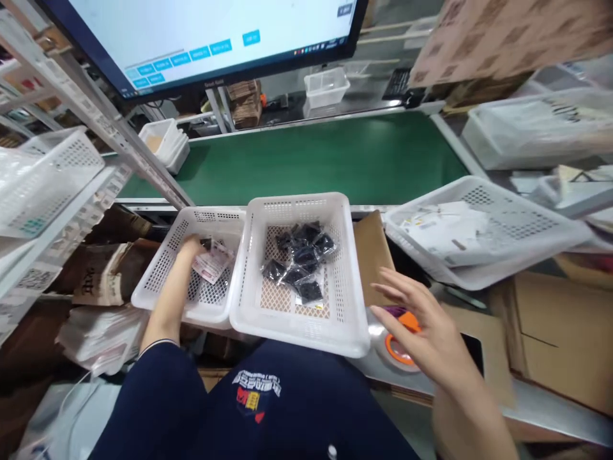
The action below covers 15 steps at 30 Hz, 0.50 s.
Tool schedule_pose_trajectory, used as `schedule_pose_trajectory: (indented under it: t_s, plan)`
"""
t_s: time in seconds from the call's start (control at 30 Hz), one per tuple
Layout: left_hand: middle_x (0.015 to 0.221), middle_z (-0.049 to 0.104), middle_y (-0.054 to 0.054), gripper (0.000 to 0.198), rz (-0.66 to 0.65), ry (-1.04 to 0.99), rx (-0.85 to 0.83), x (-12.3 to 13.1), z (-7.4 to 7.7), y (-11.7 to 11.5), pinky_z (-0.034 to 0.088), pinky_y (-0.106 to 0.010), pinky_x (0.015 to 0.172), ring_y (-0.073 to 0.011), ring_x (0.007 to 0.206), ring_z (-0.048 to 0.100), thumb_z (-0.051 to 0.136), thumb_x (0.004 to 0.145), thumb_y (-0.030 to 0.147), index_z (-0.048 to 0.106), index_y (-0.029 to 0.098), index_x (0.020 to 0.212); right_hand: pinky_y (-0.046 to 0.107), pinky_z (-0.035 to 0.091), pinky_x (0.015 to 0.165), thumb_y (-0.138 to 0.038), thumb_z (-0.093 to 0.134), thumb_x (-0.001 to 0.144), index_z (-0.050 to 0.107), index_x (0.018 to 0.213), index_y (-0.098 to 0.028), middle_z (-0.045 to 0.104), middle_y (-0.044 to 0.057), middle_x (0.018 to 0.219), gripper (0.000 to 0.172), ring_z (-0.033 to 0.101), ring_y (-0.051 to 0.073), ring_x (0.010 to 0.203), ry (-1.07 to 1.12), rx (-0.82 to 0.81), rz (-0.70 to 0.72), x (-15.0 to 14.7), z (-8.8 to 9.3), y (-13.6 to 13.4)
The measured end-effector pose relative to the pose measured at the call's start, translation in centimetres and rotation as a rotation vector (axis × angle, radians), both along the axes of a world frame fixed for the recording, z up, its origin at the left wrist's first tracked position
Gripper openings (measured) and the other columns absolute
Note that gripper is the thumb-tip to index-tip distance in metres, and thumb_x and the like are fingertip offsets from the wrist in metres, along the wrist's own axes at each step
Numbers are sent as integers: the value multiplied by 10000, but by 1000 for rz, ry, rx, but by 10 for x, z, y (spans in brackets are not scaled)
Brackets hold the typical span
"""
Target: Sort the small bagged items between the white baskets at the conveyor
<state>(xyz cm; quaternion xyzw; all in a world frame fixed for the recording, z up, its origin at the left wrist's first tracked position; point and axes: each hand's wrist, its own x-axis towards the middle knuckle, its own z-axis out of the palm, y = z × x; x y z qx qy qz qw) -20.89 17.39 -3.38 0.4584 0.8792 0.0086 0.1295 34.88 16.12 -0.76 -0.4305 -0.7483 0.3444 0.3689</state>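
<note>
packets (212, 263) in clear wrap, pink and white print, lie in the smaller white mesh basket (158, 271), left of centre, at the near edge of the bench.

largest first: monitor (201, 38) across the top, lit, pale screen with blue buttons. green conveyor belt (316, 156) runs below it, bare along the visible stretch. metal rack post (105, 121) slants down from upper left to the baskets.

right side: wide white basket (483, 230) tilted, holding white paper slips. cardboard boxes (560, 338) below and beside it.

centre: larger white mesh basket (297, 319), touching the smaller one on its left side. inside it a heap of small black parts in clear bags (299, 262).

left hand (186, 252) reaches into the smaller basket, fingers on the packets; grip curled down over them, whether it has actually closed on one cannot be told from this angle.

right hand (421, 332) hovers open, fingers spread, holding nothing, just right of the larger basket and above an orange tape roll (400, 345) lying flat on the bench. hand partly blurred.

dark blue sleeve (158, 396) in the foreground.
</note>
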Motion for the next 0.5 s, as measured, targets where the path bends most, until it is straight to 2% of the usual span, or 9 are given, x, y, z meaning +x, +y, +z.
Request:
schedule_pose_trajectory:
  t_s: [0.1,0.17,0.23,0.3,0.33,0.4,0.47,0.5]
  plan:
    - [624,525,44,347,26,-36,285,5,37,-11,544,-359,815,-199,782,602,879,776,325,558,198,741,441,664,1024,-469,700,1010,645,1419,-358,651,87,1477,427,766,277,1182,6,-3,6,3,0,-2]
    - [708,552,52,261,23,-58,513,20,56,-15,531,-331,829,-156,780,559,823,823,270,575,189,827,433,658,1033,-468,709,1005,674,1379,-344,671,82,1445,396,766,265,1171,19,-5,43,-3,0,3]
    - [852,629,39,236,11,-91,701,47,63,-15,538,-310,831,-138,822,580,788,847,265,606,175,968,433,657,1035,-480,710,1002,683,1369,-325,682,88,1426,400,764,260,1168,33,-9,95,-15,2,13]
    - [976,688,11,342,-28,-175,819,85,55,-12,567,-313,844,-152,883,647,802,812,271,625,178,1090,456,655,1032,-526,699,997,686,1369,-304,693,103,1407,434,758,273,1172,17,-2,160,-31,4,26]
    - [1049,717,-25,431,-108,-327,882,106,47,-10,584,-352,890,-185,937,684,828,774,251,635,173,1152,475,652,1034,-559,692,991,687,1368,-294,701,110,1394,461,753,285,1176,-11,4,202,-39,4,34]
    - [1210,729,-111,661,-215,-571,905,144,27,-10,601,-467,984,-288,1083,721,912,689,317,629,176,1269,509,643,1036,-634,667,976,687,1364,-278,716,124,1370,527,744,311,1176,-109,19,285,-56,4,50]
    - [1434,652,-202,970,-284,-625,829,174,6,-23,540,-601,1128,-419,1325,642,1015,573,440,595,191,1411,532,638,1036,-714,628,956,671,1378,-261,713,142,1384,621,736,339,1185,-251,32,336,-73,0,68]
    - [1510,603,-223,1016,-268,-603,864,185,-4,-36,490,-644,1187,-456,1423,572,1016,579,476,579,196,1452,544,627,1058,-755,598,944,655,1399,-244,698,159,1415,686,722,358,1219,-328,44,352,-82,-5,78]
